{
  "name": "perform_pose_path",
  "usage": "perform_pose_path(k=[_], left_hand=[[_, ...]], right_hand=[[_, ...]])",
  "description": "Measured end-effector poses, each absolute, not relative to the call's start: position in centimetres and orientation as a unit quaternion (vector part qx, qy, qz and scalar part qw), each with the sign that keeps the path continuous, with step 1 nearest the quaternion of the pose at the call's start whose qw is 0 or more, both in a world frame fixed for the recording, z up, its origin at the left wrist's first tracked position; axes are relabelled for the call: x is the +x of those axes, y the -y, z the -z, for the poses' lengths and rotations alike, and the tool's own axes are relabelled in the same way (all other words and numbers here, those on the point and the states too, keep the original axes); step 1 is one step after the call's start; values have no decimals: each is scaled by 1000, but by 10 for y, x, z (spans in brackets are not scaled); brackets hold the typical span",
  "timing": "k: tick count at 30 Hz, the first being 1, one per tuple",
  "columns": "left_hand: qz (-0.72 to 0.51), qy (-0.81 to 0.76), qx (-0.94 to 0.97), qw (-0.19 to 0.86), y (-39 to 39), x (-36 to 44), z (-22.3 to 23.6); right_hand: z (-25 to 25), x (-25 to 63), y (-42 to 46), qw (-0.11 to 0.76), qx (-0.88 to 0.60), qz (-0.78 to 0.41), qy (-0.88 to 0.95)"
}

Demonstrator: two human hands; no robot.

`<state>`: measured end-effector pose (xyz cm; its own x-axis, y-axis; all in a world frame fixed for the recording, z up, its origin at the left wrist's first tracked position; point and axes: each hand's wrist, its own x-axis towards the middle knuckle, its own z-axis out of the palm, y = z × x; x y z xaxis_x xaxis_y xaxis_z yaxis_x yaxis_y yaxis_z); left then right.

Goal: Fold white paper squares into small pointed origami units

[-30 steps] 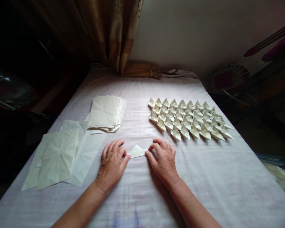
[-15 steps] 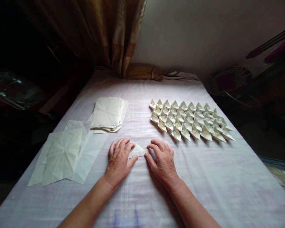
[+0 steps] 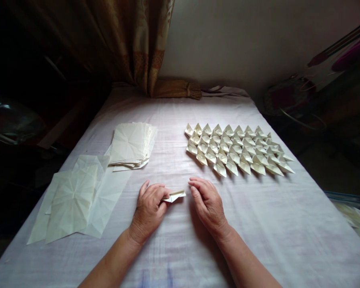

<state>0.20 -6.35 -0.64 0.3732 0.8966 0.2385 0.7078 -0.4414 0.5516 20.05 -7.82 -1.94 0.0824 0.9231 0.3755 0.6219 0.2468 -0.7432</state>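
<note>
A small piece of folded paper point(image 3: 175, 196) is pinched at its left end by my left hand point(image 3: 150, 206). Its pointed flap faces down toward me and its right end is free. My right hand point(image 3: 207, 204) is just right of the paper, apart from it, with nothing in its loosely curled fingers. Up and to the right, several rows of folded paper boats point(image 3: 237, 150) stand packed side by side. A stack of creased paper sheets point(image 3: 130, 144) lies beyond my left hand, and loose creased sheets point(image 3: 73, 196) overlap at the left.
A pale cloth point(image 3: 180, 252) covers the table. A gold-brown curtain point(image 3: 151, 52) hangs at the back and its tasselled end point(image 3: 193, 90) rests on the table's far edge. Dark clutter surrounds both sides, with a plastic bag point(image 3: 354, 218) low at the right.
The folded paper has been turned over, so its point now faces me instead of away. My left hand keeps hold of it, while my right hand has let go of its right end.
</note>
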Motion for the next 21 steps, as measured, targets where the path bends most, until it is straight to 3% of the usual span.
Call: perform_pose_path(k=[11, 21], left_hand=[[-312, -464, 811, 171, 63, -2, 11], [-314, -467, 794, 231, 60, -2, 4]], right_hand=[[11, 204, 79, 390, -567, -216, 693], [1, 203, 81, 331, -522, -255, 744]])
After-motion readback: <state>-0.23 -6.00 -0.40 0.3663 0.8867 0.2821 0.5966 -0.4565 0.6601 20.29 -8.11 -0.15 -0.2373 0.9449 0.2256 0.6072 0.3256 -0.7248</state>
